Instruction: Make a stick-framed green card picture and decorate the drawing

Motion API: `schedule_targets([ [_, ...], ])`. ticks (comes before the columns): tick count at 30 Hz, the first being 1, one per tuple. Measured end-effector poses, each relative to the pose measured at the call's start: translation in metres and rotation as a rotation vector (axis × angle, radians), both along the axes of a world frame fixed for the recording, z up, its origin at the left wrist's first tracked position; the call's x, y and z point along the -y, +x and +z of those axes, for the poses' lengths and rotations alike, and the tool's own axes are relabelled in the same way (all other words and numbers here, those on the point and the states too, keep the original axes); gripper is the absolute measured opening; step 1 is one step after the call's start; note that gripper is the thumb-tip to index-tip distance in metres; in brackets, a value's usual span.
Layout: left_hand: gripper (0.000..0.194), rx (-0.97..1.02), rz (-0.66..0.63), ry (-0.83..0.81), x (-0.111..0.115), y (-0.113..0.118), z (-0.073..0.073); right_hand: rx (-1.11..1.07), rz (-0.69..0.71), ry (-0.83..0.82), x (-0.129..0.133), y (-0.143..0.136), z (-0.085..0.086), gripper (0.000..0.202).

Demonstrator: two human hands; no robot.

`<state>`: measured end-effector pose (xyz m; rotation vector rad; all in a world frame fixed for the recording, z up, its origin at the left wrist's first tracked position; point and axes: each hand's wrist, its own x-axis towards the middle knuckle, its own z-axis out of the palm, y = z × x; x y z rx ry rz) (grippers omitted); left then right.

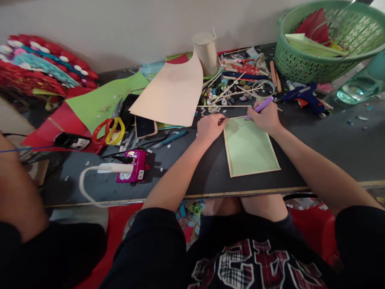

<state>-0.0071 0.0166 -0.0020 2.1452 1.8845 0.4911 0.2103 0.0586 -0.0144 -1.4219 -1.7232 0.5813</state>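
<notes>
A light green sheet (251, 148) edged with thin pale sticks lies on the dark table near its front edge. My right hand (266, 117) grips a purple pen (263, 104), its tip at the sheet's top edge, near a small curved mark. At the sheet's top left corner, my left hand (210, 129) is closed, its fingertips pinched on something small and dark that I cannot make out.
Behind the sheet are pebbles (224, 96), thin sticks, tape and a blue glue gun (305, 96). A green basket (315, 64) stands back right. Scissors (112, 130), coloured paper (171, 92), a phone and a purple power adapter (136, 166) lie left. Another person's arm (21, 188) shows far left.
</notes>
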Motion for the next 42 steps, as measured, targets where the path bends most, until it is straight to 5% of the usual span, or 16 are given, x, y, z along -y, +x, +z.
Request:
schedule_targets([
  [19,0.023,-0.002,0.0,0.011,-0.0003,-0.0002,-0.0017,-0.039,0.003,0.085,-0.0064,-0.0021,-0.0027,0.034],
  [37,0.022,-0.001,-0.004,0.025,-0.0012,-0.0008,-0.0027,0.01,0.208,-0.042,0.0014,-0.0067,0.0008,0.033],
  [42,0.022,0.008,-0.012,0.04,-0.0024,-0.0022,-0.0056,-0.018,0.12,0.005,0.0021,-0.0064,0.0014,0.034],
])
